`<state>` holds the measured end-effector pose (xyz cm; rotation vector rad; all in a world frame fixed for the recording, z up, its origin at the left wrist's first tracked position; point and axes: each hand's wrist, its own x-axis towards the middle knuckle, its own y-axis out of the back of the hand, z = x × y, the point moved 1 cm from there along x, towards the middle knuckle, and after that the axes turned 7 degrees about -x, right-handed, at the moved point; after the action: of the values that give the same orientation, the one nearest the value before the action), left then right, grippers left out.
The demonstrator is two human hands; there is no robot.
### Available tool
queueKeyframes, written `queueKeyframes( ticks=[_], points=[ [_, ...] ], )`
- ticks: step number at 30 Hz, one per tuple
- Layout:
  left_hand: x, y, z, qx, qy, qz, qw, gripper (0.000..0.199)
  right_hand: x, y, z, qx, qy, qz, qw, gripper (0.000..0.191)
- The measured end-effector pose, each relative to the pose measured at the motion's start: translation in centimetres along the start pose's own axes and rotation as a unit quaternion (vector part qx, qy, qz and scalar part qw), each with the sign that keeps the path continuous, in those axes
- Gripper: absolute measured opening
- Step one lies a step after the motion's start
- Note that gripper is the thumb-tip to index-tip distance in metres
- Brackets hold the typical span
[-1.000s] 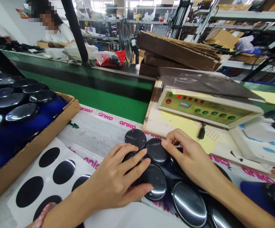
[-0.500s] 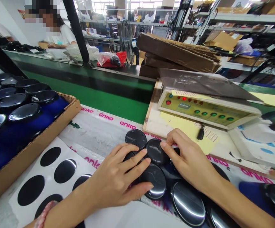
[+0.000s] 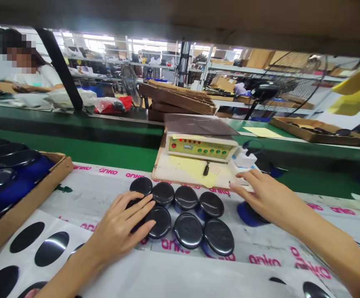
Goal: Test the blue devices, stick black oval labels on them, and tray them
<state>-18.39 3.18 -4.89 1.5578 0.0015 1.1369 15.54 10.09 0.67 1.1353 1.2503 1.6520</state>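
Observation:
Several round blue pieces with glossy black tops (image 3: 188,230) stand in a loose cluster on the printed plastic covering. My left hand (image 3: 120,225), fingers spread, rests over the left end of the cluster and touches the tops there, partly hiding one piece. Out to the right, my right hand (image 3: 269,196) reaches over a separate blue piece (image 3: 248,216) with its thumb and forefinger apart. The hand hides much of that piece; it does not seem gripped. To the left lies a white sheet bearing black circles (image 3: 52,248).
A cardboard box (image 3: 27,196) of similar blue pieces stands left. Behind the cluster is a control unit (image 3: 201,148) with lit buttons on a board. A white device (image 3: 244,159) stands beside it. A green surface (image 3: 117,145) runs behind. A person (image 3: 39,74) sits far left.
My right hand has moved away from the cluster to the right, over the lone piece. My left hand stays on the cluster. The view has shifted right and shows an overhead beam.

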Motion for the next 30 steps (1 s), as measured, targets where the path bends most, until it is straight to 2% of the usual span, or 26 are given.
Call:
queueKeyframes(
  ticks=[2, 4, 8, 11, 13, 15, 18, 21, 26, 28, 30],
  points=[
    [0.5, 0.4, 0.1, 0.008, -0.017, 0.024, 1.0, 0.031, -2.3, -1.4, 2.7, 0.001, -0.036, -0.057, 0.998, 0.051],
    [1.4, 1.3, 0.7, 0.018, -0.036, 0.042, 0.998, 0.032, -3.9, -2.6, 3.8, 0.028, -0.029, -0.088, 0.995, 0.048],
    [3.7, 3.5, 3.9, 0.026, -0.082, 0.026, 0.996, 0.027, -5.1, -2.4, 2.4, 0.075, 0.036, -0.083, 0.993, 0.035],
    [4.1, 3.5, 7.5, -0.01, -0.09, -0.024, 0.996, 0.018, -5.3, -1.2, 0.6, 0.103, 0.091, -0.078, 0.987, 0.026],
    [3.7, 2.1, 9.9, -0.041, -0.112, -0.059, 0.991, 0.019, -5.3, -0.8, -0.5, 0.12, 0.118, -0.07, 0.983, 0.024],
    [3.1, -0.2, 11.8, -0.06, -0.16, -0.089, 0.981, 0.021, -5.2, -0.9, -1.3, 0.129, 0.129, -0.057, 0.982, 0.026],
    [2.6, -4.0, 13.3, -0.07, -0.204, -0.115, 0.97, 0.017, -5.0, -1.3, -2.1, 0.133, 0.126, -0.039, 0.982, 0.027],
    [2.8, -6.8, 13.7, -0.073, -0.227, -0.131, 0.962, 0.02, -5.1, -1.6, -2.0, 0.132, 0.116, -0.027, 0.984, 0.024],
    [2.5, -9.8, 13.4, -0.055, -0.278, -0.145, 0.948, 0.029, -5.2, -1.7, -1.1, 0.131, 0.1, -0.011, 0.986, 0.029],
    [2.0, -10.9, 13.3, -0.065, -0.273, -0.138, 0.95, 0.031, -5.0, -1.9, -0.9, 0.14, 0.107, -0.015, 0.984, 0.032],
    [1.6, -11.8, 13.1, -0.076, -0.237, -0.101, 0.963, 0.034, -4.9, -2.0, -1.1, 0.15, 0.114, -0.021, 0.982, 0.035]
  ],
)
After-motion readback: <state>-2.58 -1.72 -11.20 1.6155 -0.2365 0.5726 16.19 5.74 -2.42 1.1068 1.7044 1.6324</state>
